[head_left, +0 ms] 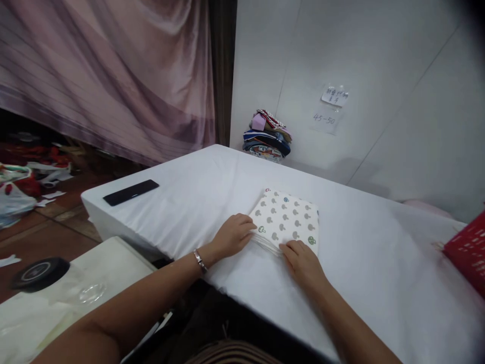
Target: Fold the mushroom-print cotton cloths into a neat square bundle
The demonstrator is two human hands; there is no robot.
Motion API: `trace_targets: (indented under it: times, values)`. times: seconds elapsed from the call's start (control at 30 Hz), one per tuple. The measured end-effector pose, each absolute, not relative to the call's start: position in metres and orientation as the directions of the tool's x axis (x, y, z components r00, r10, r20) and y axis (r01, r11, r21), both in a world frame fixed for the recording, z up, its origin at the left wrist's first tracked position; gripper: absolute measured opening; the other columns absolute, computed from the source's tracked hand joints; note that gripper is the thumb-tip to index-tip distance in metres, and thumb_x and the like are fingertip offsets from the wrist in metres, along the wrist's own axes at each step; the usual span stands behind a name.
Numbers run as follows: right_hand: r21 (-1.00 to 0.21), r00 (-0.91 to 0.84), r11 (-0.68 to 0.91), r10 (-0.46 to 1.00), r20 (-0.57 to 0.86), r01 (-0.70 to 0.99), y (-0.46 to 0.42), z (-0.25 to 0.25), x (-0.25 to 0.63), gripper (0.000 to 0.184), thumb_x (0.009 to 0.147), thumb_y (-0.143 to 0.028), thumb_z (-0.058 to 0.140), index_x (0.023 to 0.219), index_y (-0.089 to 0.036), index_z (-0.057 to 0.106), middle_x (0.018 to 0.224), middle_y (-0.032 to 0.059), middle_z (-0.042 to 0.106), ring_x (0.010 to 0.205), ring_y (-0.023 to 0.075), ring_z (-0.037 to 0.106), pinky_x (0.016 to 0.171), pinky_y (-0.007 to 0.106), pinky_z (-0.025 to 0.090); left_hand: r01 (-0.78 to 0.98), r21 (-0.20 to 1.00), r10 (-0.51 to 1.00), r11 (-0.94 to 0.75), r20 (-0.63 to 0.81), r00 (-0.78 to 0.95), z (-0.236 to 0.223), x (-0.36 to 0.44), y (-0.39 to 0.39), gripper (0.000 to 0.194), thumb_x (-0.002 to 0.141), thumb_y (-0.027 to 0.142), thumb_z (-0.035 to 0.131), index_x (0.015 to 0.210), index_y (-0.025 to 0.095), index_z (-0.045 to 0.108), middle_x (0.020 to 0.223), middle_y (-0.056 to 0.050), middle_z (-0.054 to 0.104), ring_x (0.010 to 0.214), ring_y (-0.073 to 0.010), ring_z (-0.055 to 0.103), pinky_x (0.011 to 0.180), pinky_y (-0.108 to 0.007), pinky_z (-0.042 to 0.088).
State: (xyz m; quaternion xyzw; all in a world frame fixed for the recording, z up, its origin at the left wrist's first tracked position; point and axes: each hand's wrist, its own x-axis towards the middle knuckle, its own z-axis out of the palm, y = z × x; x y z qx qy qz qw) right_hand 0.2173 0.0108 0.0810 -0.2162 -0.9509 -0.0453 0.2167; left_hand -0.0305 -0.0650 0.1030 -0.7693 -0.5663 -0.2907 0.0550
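A folded white cloth (286, 216) printed with grey, green, blue and red mushrooms lies flat on the white-covered table. Its stacked layers show along the near edge. My left hand (237, 233) holds the left corner, fingers together at the edge and a bracelet on the wrist. At the front edge, my right hand (303, 260) pinches the layers, fingertips resting on top. Both thumbs are mostly hidden from view.
A black phone-like slab (131, 192) lies at the table's left end. Folded clothes (267, 136) are piled by the wall at the back. A red basket (468, 253) stands at the right edge. At lower left, a white surface (113, 263) carries a round black object (41, 274).
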Motion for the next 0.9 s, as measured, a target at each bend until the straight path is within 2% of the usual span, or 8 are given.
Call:
trace_targets:
  times: [0.1, 0.2, 0.33, 0.4, 0.47, 0.67, 0.8, 0.9]
  values:
    - [-0.006, -0.82, 0.906, 0.386, 0.424, 0.423, 0.011, 0.083, 0.219, 0.028, 0.089, -0.013, 0.038, 0.103, -0.021, 0.061, 0.089, 0.0065, 0.06, 0.078, 0.0193, 0.052, 0.067, 0.031, 0.042, 0.895, 0.215, 0.852, -0.39, 0.454, 0.262, 0.101, -0.024, -0.058, 0.018, 0.085, 0.02, 0.051, 0.101, 0.021, 0.058, 0.098, -0.004, 0.059, 0.091, -0.0175, 0.052, 0.081, -0.034, 0.04]
    - [-0.026, -0.819, 0.909, 0.386, 0.425, 0.415, 0.011, 0.083, 0.221, 0.028, 0.088, -0.012, 0.038, 0.102, -0.019, 0.061, 0.09, 0.0069, 0.06, 0.081, 0.0193, 0.053, 0.069, 0.031, 0.044, 0.883, 0.238, 0.861, -0.405, 0.425, 0.28, 0.095, -0.022, -0.051, 0.015, 0.087, 0.021, 0.05, 0.098, 0.021, 0.06, 0.095, -0.004, 0.06, 0.088, -0.0165, 0.053, 0.078, -0.032, 0.041]
    - [-0.175, -0.803, 0.876, 0.482, 0.35, 0.449, 0.013, 0.09, 0.223, 0.021, 0.089, -0.017, 0.042, 0.1, -0.02, 0.06, 0.092, 0.0052, 0.06, 0.083, 0.0179, 0.054, 0.07, 0.029, 0.046, 0.873, 0.239, 0.849, -0.425, 0.44, 0.292, 0.091, -0.023, -0.048, 0.015, 0.088, 0.021, 0.049, 0.098, 0.02, 0.06, 0.095, -0.004, 0.059, 0.088, -0.0167, 0.052, 0.078, -0.032, 0.041]
    - [-0.252, -0.787, 0.842, 0.536, 0.304, 0.476, 0.014, 0.095, 0.221, 0.018, 0.089, -0.022, 0.046, 0.101, -0.022, 0.059, 0.093, 0.0038, 0.059, 0.085, 0.0172, 0.054, 0.07, 0.029, 0.046, 0.868, 0.21, 0.83, -0.449, 0.457, 0.319, 0.092, -0.022, -0.048, 0.017, 0.088, 0.021, 0.048, 0.102, 0.021, 0.058, 0.098, -0.004, 0.058, 0.09, -0.0172, 0.051, 0.078, -0.033, 0.041]
    - [-0.277, -0.776, 0.825, 0.56, 0.289, 0.492, 0.015, 0.099, 0.219, 0.017, 0.089, -0.025, 0.048, 0.102, -0.023, 0.058, 0.095, 0.0033, 0.058, 0.087, 0.0172, 0.054, 0.071, 0.029, 0.047, 0.867, 0.165, 0.813, -0.47, 0.463, 0.353, 0.093, -0.021, -0.046, 0.018, 0.089, 0.021, 0.047, 0.104, 0.021, 0.057, 0.1, -0.004, 0.058, 0.091, -0.0173, 0.051, 0.078, -0.033, 0.041]
    - [-0.184, -0.771, 0.844, 0.535, 0.346, 0.503, 0.013, 0.1, 0.211, 0.017, 0.089, -0.02, 0.046, 0.099, -0.021, 0.059, 0.09, 0.0055, 0.059, 0.084, 0.0184, 0.053, 0.07, 0.029, 0.047, 0.847, -0.014, 0.757, -0.531, 0.442, 0.482, 0.095, -0.011, -0.038, 0.02, 0.091, 0.016, 0.04, 0.103, 0.02, 0.056, 0.094, -0.003, 0.059, 0.086, -0.0166, 0.05, 0.076, -0.031, 0.039]
    - [-0.101, -0.783, 0.867, 0.485, 0.389, 0.487, 0.012, 0.097, 0.206, 0.018, 0.089, -0.018, 0.044, 0.101, -0.019, 0.057, 0.09, 0.0071, 0.059, 0.083, 0.0198, 0.053, 0.071, 0.032, 0.046, 0.832, -0.041, 0.733, -0.554, 0.45, 0.51, 0.097, -0.001, -0.034, 0.021, 0.091, 0.014, 0.039, 0.106, 0.021, 0.053, 0.092, -0.002, 0.059, 0.085, -0.0162, 0.05, 0.075, -0.03, 0.037]
    - [-0.084, -0.79, 0.888, 0.441, 0.426, 0.451, 0.013, 0.095, 0.205, 0.019, 0.088, -0.015, 0.042, 0.1, -0.018, 0.056, 0.092, 0.0078, 0.06, 0.085, 0.02, 0.054, 0.074, 0.033, 0.046, 0.834, -0.057, 0.733, -0.548, 0.448, 0.512, 0.096, 0.004, -0.033, 0.02, 0.091, 0.012, 0.036, 0.097, 0.019, 0.055, 0.094, -0.003, 0.058, 0.085, -0.016, 0.049, 0.075, -0.03, 0.037]
